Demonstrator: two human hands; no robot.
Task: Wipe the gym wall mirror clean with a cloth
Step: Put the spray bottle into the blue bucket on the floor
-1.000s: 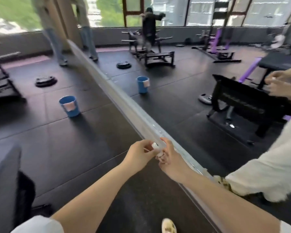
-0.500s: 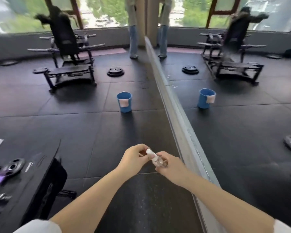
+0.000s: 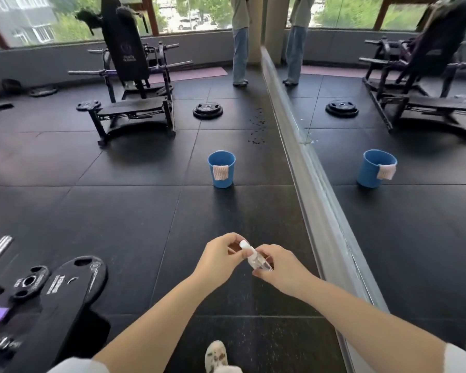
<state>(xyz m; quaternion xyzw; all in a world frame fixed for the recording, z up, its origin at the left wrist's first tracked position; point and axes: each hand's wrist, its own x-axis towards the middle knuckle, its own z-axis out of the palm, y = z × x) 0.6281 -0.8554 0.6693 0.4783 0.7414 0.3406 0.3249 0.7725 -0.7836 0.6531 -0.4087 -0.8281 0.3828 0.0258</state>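
A black weight bench [image 3: 135, 114] stands on the dark rubber floor [image 3: 119, 211], a weight plate [image 3: 207, 110] beside it; a person in jeans [image 3: 240, 39] stands near the windows [image 3: 189, 12].

Standing person [image 3: 240, 41] by mirror [image 3: 414, 211]: cut off above waist by top edge. Small bottle [image 3: 256, 258]: lower body partly covered by right hand [image 3: 277, 265]; contents indeterminate. Weight machine [image 3: 46, 300]: cropped at lower left edge.

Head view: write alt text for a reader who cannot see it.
Both hands hold a small clear bottle: the left hand pinches its white cap, the right hand grips its body. Ahead, a blue bucket with a cloth over its rim stands beside the wall mirror.
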